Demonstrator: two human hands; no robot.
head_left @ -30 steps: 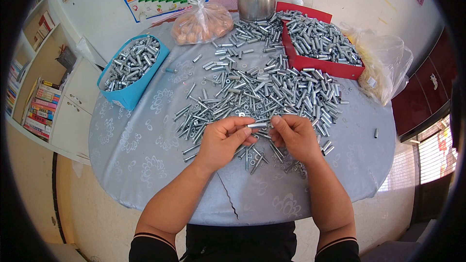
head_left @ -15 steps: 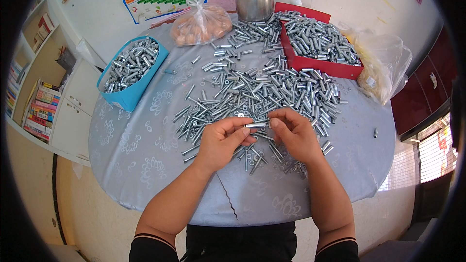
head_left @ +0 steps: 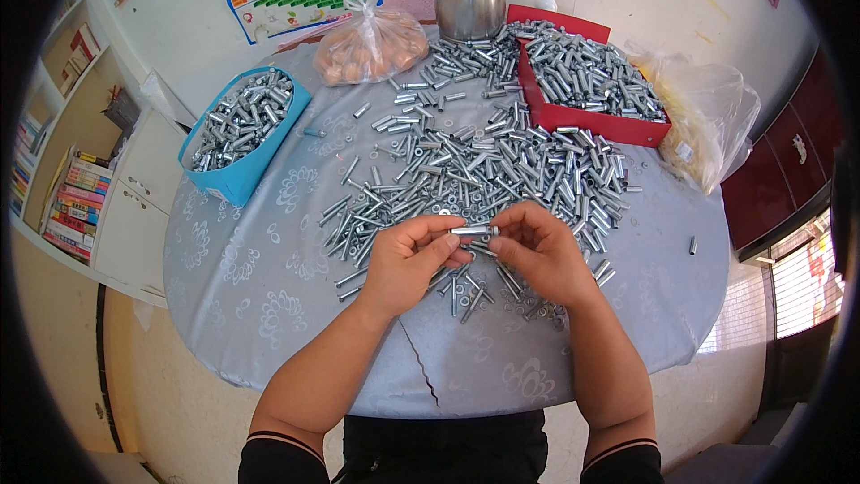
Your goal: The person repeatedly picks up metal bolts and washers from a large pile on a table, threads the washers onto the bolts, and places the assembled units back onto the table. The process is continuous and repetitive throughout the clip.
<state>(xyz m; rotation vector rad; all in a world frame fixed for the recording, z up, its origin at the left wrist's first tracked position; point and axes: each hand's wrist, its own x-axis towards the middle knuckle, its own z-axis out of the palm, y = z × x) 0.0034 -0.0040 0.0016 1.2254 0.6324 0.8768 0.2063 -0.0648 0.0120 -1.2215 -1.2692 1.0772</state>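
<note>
Above the near part of the heap I hold a silvery sleeve anchor bolt [head_left: 471, 231] lying roughly level. Its left end is pinched between the thumb and fingers of my left hand [head_left: 414, 255]. At its other end, my right hand [head_left: 540, 246] has its thumb and fingertips closed round the tip; whether a nut or washer is between them is too small to tell. Beneath and beyond both hands spreads a heap of loose metal sleeves, bolts, nuts and washers [head_left: 466, 170]. Several bolts and washers [head_left: 468, 294] lie just below my hands.
A blue bin [head_left: 235, 181] of metal anchors stands at the left, a red box [head_left: 596, 122] full of them at the back right. Behind are a tied bag of eggs [head_left: 372, 45] and a steel pot [head_left: 470, 4]. A clear plastic bag [head_left: 703, 116] sits at the right edge.
My right hand has shifted slightly left and its fingers have closed in on the bolt's right end. The left hand keeps its pinch in nearly the same place.
</note>
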